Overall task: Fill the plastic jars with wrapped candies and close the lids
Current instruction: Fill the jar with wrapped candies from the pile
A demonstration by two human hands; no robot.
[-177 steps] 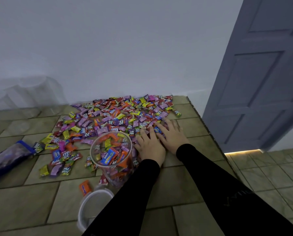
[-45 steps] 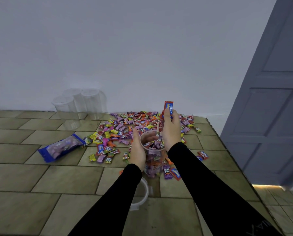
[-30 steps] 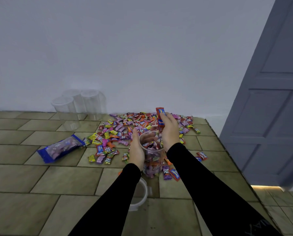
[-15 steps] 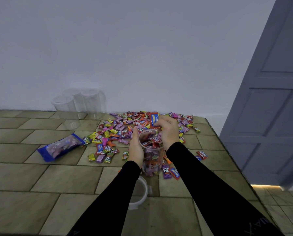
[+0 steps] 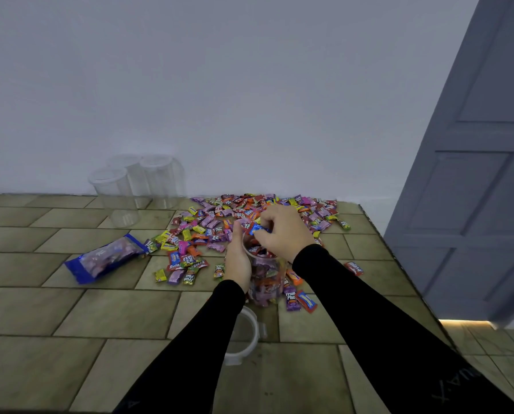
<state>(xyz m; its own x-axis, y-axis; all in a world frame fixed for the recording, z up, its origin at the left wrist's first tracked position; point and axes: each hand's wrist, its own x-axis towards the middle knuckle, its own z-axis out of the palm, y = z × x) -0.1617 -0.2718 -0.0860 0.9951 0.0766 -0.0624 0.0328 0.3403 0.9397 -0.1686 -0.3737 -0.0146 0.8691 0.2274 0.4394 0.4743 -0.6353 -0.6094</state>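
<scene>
A clear plastic jar (image 5: 267,279) nearly full of wrapped candies stands on the tiled counter. My left hand (image 5: 237,261) grips its left side near the rim. My right hand (image 5: 284,233) hovers over the jar's mouth and pinches a red and blue wrapped candy (image 5: 257,228). A big heap of loose candies (image 5: 243,213) spreads behind the jar. The jar's white lid (image 5: 245,336) lies flat in front of it, partly hidden by my left sleeve.
Three clear jars (image 5: 136,186) stand at the back left by the wall. A blue candy bag (image 5: 106,258) lies to the left. The counter's edge (image 5: 399,267) runs along the right, with a grey door (image 5: 473,174) beyond it.
My right hand has come down with the red and blue candy from above the heap to the jar's mouth. My left hand has stayed on the jar.
</scene>
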